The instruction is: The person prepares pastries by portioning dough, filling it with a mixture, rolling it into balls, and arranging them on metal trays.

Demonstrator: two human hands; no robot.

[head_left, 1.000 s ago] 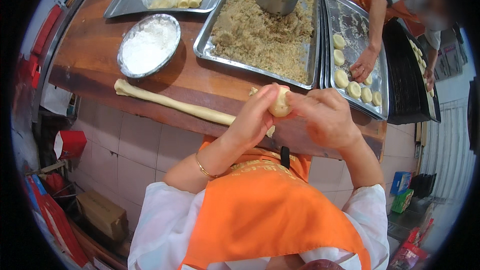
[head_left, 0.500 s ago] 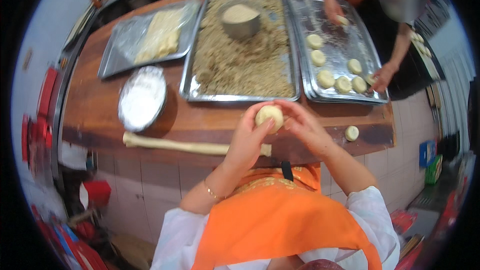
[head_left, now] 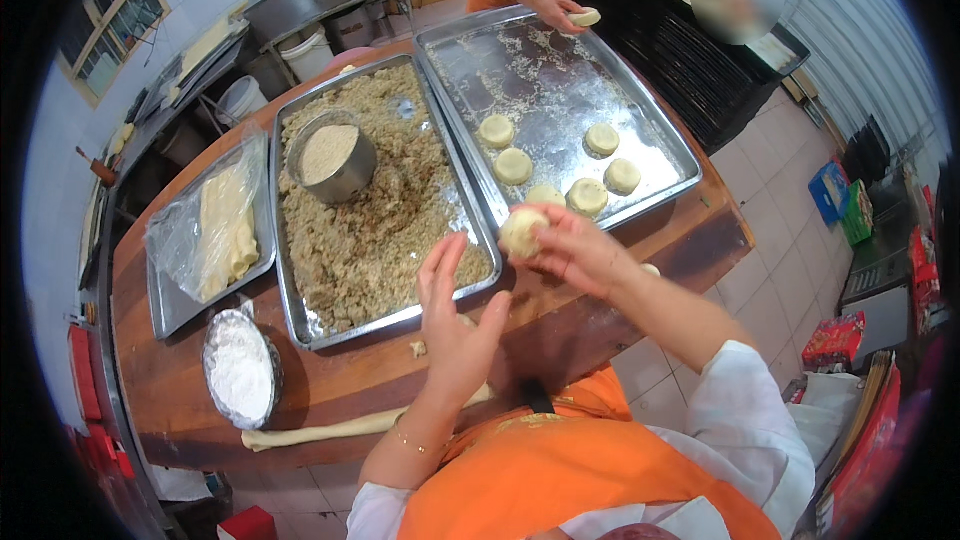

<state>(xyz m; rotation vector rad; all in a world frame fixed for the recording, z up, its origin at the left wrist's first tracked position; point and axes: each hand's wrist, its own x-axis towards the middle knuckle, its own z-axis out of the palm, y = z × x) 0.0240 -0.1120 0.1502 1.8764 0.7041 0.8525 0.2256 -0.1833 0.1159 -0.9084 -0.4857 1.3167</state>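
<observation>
My right hand (head_left: 580, 252) pinches a round dough bun (head_left: 521, 232) above the near corner of the shiny tray (head_left: 520, 90) with round pale buns on it. My left hand (head_left: 455, 325) is apart from it, fingers spread and holding nothing, by the near edge of a tray of crumbly brown mixture (head_left: 370, 250). A long dough rope (head_left: 330, 431) lies along the table's near edge, its right end partly behind my left forearm. A pale piece (head_left: 650, 270) on the table is mostly hidden by my right wrist.
A metal container of crumbs (head_left: 330, 152) stands in the brown mixture. At left are a flour bowl (head_left: 240, 370) and a tray of dough under plastic (head_left: 225, 230). Across the table, another person's hand (head_left: 555, 8) holds a bun. Black racks with buns (head_left: 650, 40) stand behind.
My view has swung to the right. My hands have parted: the left has let go of the bun, and the right carries it toward the bun tray. The other person's near hand has left that tray.
</observation>
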